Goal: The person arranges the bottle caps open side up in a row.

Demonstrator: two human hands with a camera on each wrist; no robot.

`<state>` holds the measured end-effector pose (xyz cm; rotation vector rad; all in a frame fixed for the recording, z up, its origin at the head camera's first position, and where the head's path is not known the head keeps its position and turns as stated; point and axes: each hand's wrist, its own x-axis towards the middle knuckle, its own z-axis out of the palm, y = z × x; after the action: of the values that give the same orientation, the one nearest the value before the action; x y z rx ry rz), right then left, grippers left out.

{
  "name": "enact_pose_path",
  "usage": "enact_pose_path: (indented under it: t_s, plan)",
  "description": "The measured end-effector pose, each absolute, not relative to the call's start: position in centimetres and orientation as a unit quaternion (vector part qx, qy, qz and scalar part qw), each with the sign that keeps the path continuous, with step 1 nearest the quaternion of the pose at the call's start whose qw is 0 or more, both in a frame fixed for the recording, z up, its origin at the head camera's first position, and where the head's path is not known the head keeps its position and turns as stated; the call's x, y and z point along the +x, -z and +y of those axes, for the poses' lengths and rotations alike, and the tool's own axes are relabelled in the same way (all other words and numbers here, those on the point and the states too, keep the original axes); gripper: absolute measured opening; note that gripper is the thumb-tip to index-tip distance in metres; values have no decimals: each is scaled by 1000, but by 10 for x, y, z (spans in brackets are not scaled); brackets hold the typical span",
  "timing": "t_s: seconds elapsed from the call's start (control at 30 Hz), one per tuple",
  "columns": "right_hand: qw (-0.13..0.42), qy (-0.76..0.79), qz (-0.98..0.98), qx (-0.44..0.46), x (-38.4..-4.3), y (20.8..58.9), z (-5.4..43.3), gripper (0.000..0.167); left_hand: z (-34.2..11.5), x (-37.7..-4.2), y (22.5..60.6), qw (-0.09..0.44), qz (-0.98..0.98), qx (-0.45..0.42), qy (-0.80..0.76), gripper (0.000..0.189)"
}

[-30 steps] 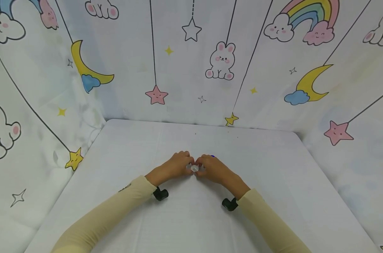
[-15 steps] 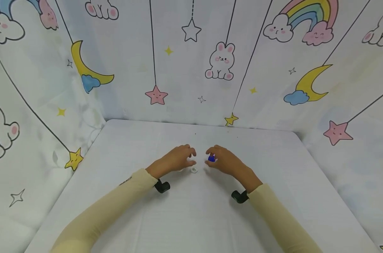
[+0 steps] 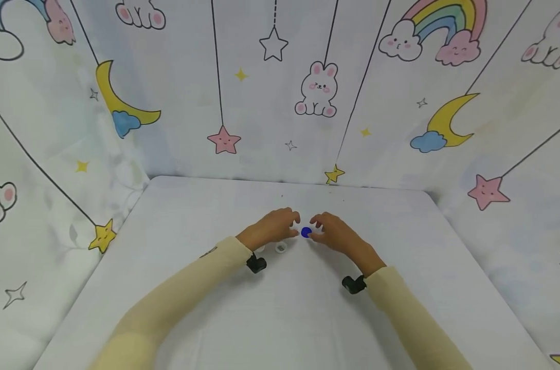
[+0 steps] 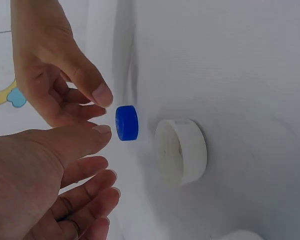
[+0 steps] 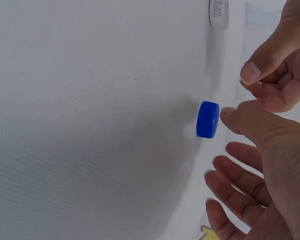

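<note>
A blue bottle cap (image 3: 306, 232) lies on the white table between the two hands. My left hand (image 3: 275, 225) is just left of it, fingers loosely bent and apart from the cap. On the other side, my right hand (image 3: 339, 235) has its thumb tip right by the blue cap; whether they touch I cannot tell. Neither hand holds anything. A white bottle cap (image 4: 182, 152) lies nearer the body, below the left hand in the head view, with its hollow side partly showing in the left wrist view.
Another white round piece (image 3: 259, 248) is partly hidden by the left wrist, and its edge (image 4: 241, 235) shows low in the left wrist view. A white cloth covers the table (image 3: 242, 318). Behind it stands a printed backdrop (image 3: 187, 92) with stars and moons.
Both hands have let go of the white cap and moved away from the body toward the blue cap. Lately the left hand has shifted right, and the blue cap has come into fuller view.
</note>
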<state>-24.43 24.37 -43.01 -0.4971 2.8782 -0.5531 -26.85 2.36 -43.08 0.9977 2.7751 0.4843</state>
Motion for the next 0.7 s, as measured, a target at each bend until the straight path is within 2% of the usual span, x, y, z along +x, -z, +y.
enact_pose_path:
  t_s: [0.7]
  plan:
    - [73, 186, 965, -171, -243, 443, 242, 37, 42, -278, 444, 84, 924, 340, -154, 35]
